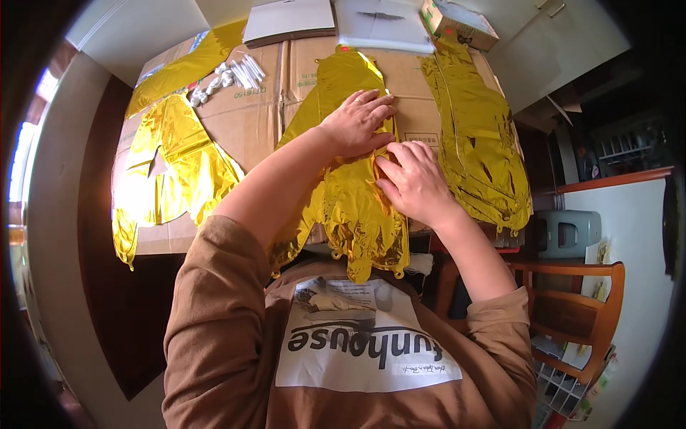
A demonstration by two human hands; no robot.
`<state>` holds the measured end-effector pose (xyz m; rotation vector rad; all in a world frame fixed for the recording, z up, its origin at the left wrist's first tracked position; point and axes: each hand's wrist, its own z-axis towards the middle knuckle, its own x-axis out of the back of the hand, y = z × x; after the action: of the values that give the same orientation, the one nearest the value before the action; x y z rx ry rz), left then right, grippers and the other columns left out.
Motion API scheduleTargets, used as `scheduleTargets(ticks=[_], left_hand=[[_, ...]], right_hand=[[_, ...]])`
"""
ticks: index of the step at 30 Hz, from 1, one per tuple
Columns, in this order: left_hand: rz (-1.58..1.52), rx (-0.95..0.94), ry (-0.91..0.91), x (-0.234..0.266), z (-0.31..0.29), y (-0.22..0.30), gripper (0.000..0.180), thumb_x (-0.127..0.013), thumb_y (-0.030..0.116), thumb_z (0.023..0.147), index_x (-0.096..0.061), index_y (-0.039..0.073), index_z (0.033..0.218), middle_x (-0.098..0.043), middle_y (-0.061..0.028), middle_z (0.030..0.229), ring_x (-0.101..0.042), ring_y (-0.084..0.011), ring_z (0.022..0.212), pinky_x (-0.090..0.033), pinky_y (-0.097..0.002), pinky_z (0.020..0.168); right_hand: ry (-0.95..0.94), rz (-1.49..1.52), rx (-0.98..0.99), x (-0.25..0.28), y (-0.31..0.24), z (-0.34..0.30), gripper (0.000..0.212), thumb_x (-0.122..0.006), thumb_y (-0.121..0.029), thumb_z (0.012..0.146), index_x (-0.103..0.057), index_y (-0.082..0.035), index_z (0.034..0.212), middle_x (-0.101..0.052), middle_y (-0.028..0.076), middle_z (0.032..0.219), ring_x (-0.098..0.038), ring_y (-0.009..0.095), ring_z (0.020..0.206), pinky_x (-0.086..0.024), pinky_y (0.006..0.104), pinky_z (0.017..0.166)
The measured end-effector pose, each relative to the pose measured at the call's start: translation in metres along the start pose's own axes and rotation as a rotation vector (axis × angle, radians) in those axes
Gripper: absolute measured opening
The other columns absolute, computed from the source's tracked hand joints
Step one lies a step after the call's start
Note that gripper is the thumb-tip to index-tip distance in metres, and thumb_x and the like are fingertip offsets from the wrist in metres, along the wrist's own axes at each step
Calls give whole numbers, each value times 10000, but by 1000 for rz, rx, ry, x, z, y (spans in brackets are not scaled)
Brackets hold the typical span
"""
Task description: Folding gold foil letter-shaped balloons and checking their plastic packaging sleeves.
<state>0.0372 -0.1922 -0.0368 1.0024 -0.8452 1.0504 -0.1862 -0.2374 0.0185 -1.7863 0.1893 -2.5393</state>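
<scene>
A flat gold foil balloon [350, 75] lies in front of me, its crinkled lower part hanging past the near edge of the cardboard. My left hand [359, 123] rests palm down across its middle, fingers stretched toward the right. Beside it my right hand [414, 179] has its fingers curled and its thumb pinching the balloon's right edge, where the foil is folded up. The hands are close together at the fingertips. Part of the foil is hidden under the left hand and forearm.
Cardboard [250, 132] covers the tabletop. More gold foil lies on the left [171, 164] and a flat stack of gold foil [479, 129] on the right. White straws [248, 71], a pile of white sheets [289, 21], clear plastic bags [382, 27] and a small box [461, 25] sit farther back. A wooden chair [614, 307] stands at right.
</scene>
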Motion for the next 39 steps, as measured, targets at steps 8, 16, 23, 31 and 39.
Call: scheduleTargets(ticks=[8,16,23,31,39], left_hand=[[4,-12,10,-1,1,-1,641,-588,507,984,-527,52,1432,-446,-148,1578,-354,-328,1489,-236,-472,1251],[-85,-32,90,-5,0,-7,623,-565,469,994,-493,56,1454,-429,-166,1584,-363,-361,1480,-258,-483,1243],[-325,312,629,66,-50,15,319,-677,64,905,-645,36,1221,-643,-151,1302,-603,-323,1236,-499,-395,1023],[-821,1260,368,115,-282,168,285,-685,254,1001,-677,-23,937,-678,-73,753,-636,-118,646,-499,-263,595],[-1075,1047,653,88,-247,176,171,-651,163,1024,-691,1,1062,-719,-64,909,-685,-147,749,-512,-229,739]], right_hand=[[102,82,-4,-10,1,1,288,-752,-228,854,-701,-45,1070,-631,96,1000,-599,295,1006,-458,423,973],[27,74,-21,-10,-4,2,198,-747,-175,838,-705,-44,981,-641,85,948,-614,286,941,-492,417,912],[30,28,32,-10,-5,1,185,-747,-175,842,-680,-36,943,-644,102,935,-626,290,937,-475,435,950],[71,13,66,-11,-6,0,180,-750,-177,858,-658,-45,940,-636,102,903,-634,284,927,-445,452,1019],[60,28,77,-13,-3,0,164,-756,-179,845,-648,-66,895,-625,92,871,-637,289,908,-443,446,1021]])
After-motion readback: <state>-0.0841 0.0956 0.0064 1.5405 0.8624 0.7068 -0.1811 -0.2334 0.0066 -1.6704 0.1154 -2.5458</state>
